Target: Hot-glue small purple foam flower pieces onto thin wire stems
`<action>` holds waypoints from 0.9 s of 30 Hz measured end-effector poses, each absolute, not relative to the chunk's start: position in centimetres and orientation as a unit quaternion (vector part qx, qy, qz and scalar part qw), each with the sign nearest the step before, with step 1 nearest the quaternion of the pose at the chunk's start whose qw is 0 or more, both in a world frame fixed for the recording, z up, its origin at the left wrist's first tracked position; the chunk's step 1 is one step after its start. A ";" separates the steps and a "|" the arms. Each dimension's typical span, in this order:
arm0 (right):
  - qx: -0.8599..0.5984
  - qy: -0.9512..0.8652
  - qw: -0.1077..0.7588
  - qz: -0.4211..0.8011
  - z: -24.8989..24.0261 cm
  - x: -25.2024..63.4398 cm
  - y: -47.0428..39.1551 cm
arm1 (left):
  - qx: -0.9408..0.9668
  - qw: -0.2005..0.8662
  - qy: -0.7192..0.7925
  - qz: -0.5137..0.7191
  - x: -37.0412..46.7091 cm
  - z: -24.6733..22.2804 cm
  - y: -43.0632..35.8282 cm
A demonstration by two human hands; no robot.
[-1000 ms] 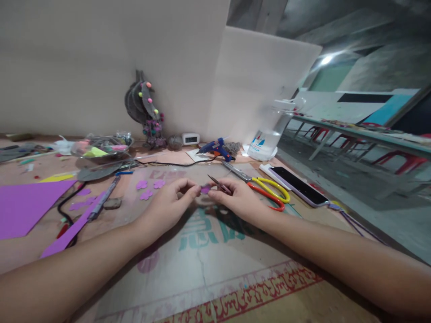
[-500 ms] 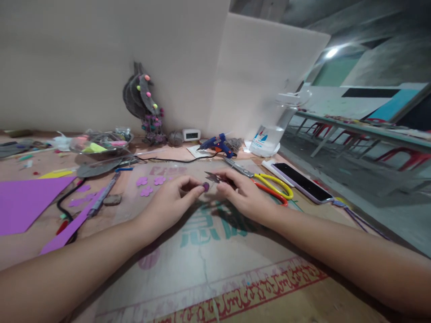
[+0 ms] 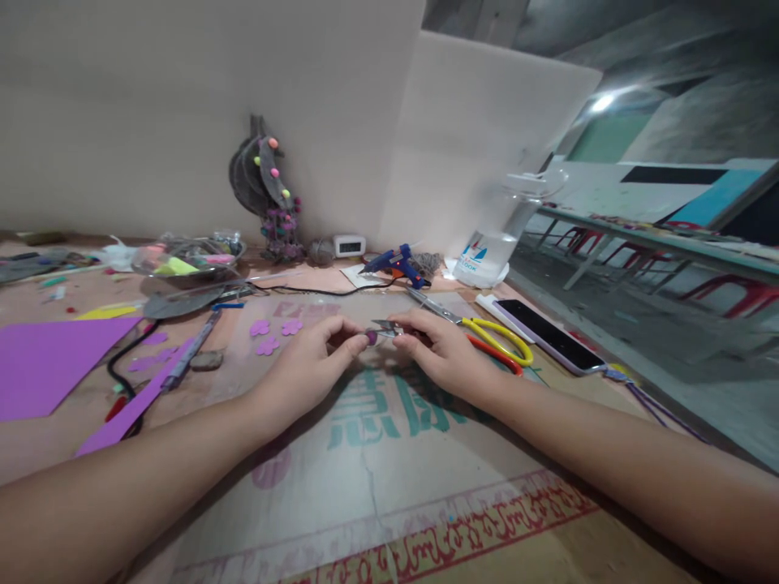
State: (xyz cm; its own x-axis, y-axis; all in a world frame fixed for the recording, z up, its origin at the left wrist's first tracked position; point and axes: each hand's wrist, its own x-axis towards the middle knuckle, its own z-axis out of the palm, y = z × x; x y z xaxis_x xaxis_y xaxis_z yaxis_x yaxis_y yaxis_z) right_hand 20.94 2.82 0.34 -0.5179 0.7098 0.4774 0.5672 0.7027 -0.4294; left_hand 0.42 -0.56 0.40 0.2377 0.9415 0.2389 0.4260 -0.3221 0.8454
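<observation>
My right hand (image 3: 441,350) has swung its small metal thread snips (image 3: 385,328) from pointing upward to lying level, tips now at the small purple foam piece (image 3: 371,337), ready to trim. My left hand (image 3: 310,362) pinches that piece narrowly between thumb and forefinger, above the printed cardboard sheet (image 3: 377,454).

A craft workshop: glue gun (image 3: 394,265), scissors (image 3: 480,334) and purple foam sheets (image 3: 45,361) litter the cardboard-covered floor (image 3: 389,454).
</observation>
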 end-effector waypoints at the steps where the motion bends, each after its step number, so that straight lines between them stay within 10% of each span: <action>1: -0.369 -0.866 0.320 0.110 0.3 21.0 2.8 | 0.714 0.332 0.478 0.389 0.4 0.4 -0.5; 27: -0.371 -0.854 0.337 0.142 0.5 20.7 2.6 | 0.729 0.319 0.465 0.389 0.5 0.2 -0.5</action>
State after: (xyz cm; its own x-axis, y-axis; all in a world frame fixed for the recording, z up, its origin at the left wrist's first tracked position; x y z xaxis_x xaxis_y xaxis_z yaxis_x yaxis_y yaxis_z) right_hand 20.73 2.61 0.46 -0.4982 0.7286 0.4700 0.5366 0.6849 -0.4929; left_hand 0.47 -0.48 0.21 0.2664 0.9253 0.2698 0.4289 -0.3645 0.8266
